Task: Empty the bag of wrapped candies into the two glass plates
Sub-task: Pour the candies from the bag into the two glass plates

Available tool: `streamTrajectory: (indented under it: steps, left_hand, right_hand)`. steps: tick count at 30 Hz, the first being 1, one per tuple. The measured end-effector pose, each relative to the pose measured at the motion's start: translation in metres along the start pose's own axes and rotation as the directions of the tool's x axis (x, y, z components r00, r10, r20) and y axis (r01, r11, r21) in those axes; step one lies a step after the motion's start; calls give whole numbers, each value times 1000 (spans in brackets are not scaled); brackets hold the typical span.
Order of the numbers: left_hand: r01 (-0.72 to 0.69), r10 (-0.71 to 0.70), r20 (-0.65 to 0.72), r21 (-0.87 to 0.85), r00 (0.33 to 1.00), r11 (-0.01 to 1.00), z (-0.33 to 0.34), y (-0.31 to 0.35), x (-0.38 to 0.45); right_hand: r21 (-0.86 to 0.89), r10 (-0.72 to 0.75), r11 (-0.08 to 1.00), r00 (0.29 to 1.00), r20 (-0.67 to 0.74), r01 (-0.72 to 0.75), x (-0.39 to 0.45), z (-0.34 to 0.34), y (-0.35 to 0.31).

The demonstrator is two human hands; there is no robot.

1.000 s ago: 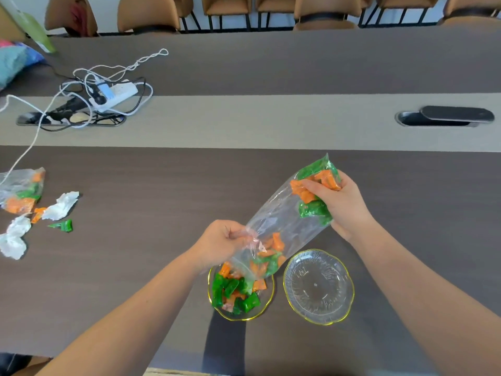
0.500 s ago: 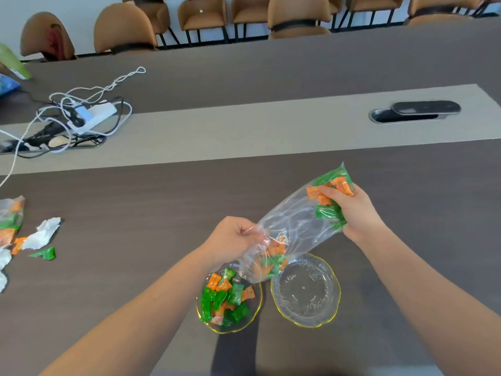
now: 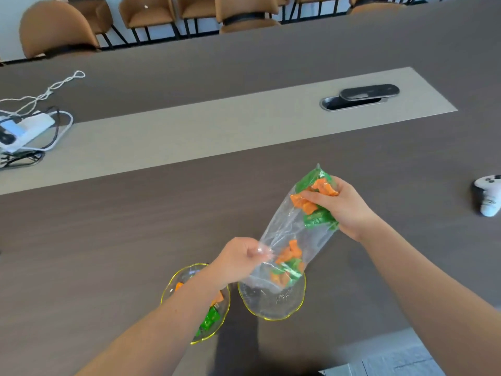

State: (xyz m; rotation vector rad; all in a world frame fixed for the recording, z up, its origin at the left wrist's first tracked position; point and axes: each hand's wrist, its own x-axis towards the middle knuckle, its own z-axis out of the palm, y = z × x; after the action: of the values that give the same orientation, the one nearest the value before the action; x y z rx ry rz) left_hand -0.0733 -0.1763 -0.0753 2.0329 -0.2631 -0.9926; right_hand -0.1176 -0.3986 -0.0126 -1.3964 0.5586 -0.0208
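Observation:
A clear plastic bag [image 3: 287, 234] of orange and green wrapped candies hangs tilted, its open mouth low over the right glass plate [image 3: 271, 308]. My right hand [image 3: 344, 207] grips the raised closed end, squeezing a clump of candies through the plastic. My left hand [image 3: 238, 259] pinches the bag's mouth edge. Some candies [image 3: 287, 264] sit inside the bag near the mouth, above the right plate. The left glass plate [image 3: 173, 283], yellow-rimmed, holds candies and is partly hidden under my left forearm.
A white game controller [image 3: 488, 196] lies at the right edge of the dark table. A power strip with tangled cables [image 3: 27, 128] sits far left. A cable hatch [image 3: 360, 96] is set in the beige strip. Brown chairs [image 3: 57, 31] line the far side.
The bag's mouth has shifted right, from over the left plate to over the right plate. Both hands moved right with it, and the view swung right, bringing the controller into sight.

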Motion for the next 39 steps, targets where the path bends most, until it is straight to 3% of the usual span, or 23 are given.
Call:
streamTrajectory:
  steps: [4,8,13,17,22,26,30,35,39]
  left_hand:
    - [1,0,-8,130,1000,992,-3,-9,1]
    - [-6,-1,34,201,999,980,-13,-17,0]
    - [-1,-16,41,374,999,928,-20,-22,1]
    - [4,-40,132,262,990,965,-25,-19,-6]
    - [-142,131,153,63,980,988,-36,9,-22]
    - [-248,258,43,-159,965,956,-39,41,-35]
    - [-365,331,-158,-306,930,879,-37,70,-40]
    - [-397,326,-277,-264,904,879,-37,78,-38]
    - [-373,307,-286,-216,908,902,-44,77,-37]
  right_hand:
    - [-221,-34,974,998,61,47,-2,6,4]
    - [-455,-101,877,984,148,158,-3,16,-2]
    - [-580,-162,765,956,245,279,-6,25,-9]
    - [-609,-157,721,934,321,330,-10,33,-11]
    - [-642,-190,651,905,379,406,-15,38,-15]
    - [-664,-191,622,903,385,415,-15,37,-17]
    - [-706,-206,569,904,375,422,-16,36,-21]
    - [-706,-163,578,906,390,408,-16,38,-26]
    - [-753,7,569,913,407,332,-14,28,-32]
